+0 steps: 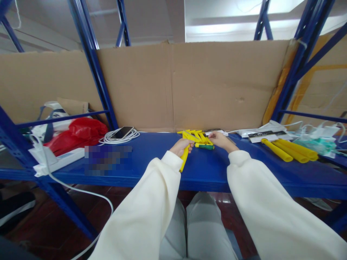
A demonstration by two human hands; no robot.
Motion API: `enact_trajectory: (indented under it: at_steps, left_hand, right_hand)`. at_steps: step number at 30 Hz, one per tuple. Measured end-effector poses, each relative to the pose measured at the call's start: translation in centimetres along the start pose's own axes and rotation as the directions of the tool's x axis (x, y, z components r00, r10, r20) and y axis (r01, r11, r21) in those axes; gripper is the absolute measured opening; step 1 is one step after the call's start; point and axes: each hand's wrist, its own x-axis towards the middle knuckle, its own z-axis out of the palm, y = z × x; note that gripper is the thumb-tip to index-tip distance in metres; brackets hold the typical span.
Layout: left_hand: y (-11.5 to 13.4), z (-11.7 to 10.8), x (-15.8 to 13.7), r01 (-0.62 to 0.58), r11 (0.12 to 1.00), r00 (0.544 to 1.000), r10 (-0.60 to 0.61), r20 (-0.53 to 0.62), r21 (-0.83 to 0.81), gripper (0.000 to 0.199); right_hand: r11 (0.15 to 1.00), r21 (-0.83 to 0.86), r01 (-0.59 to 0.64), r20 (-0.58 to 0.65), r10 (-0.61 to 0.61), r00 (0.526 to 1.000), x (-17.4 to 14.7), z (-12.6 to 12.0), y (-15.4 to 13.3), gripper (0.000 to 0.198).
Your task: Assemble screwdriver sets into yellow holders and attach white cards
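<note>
My left hand [182, 146] is closed around a yellow handle [184, 159], whose lower end points down toward the bench's front edge. A thin grey strip shows near its upper end, too small to make out. Several small yellow pieces [200, 137] lie in a pile just beyond my hands. My right hand [220, 140] is at the pile's right side with its fingertips pinched together; what they hold, if anything, is hidden. Between my hands a screwdriver with a green and yellow handle [205, 146] rests on the blue bench [154, 155].
Several yellow tube handles [294, 151] and black-and-white packets [262, 135] lie at right. On the left are a phone [122, 132] on a coiled white cable [108, 138], a white power strip [63, 161] and a red bag [81, 134]. Cardboard [217, 86] walls the back.
</note>
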Motion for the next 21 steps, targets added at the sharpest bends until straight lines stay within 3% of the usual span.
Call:
enact_trajectory:
  at_steps: [3, 6, 21]
  left_hand:
    - [-0.1, 0.2, 0.0, -0.033, 0.999, 0.999, 0.034, -0.012, 0.033, 0.018]
    - [0.0, 0.5, -0.2, -0.071, 0.994, 0.997, 0.071, 0.0, 0.079, 0.019]
    - [0.3, 0.9, -0.8, -0.107, 0.974, 0.994, 0.104, 0.023, 0.2, 0.021]
  right_hand:
    - [0.938, 0.333, 0.091, 0.02, -0.104, 0.994, 0.3, 1.3, -1.2, 0.01]
    - [0.863, 0.49, 0.125, 0.059, -0.176, 0.983, 0.4, 2.4, -2.0, 0.013]
    - [0.837, 0.527, 0.147, 0.073, -0.217, 0.973, 0.5, 2.8, -1.6, 0.02]
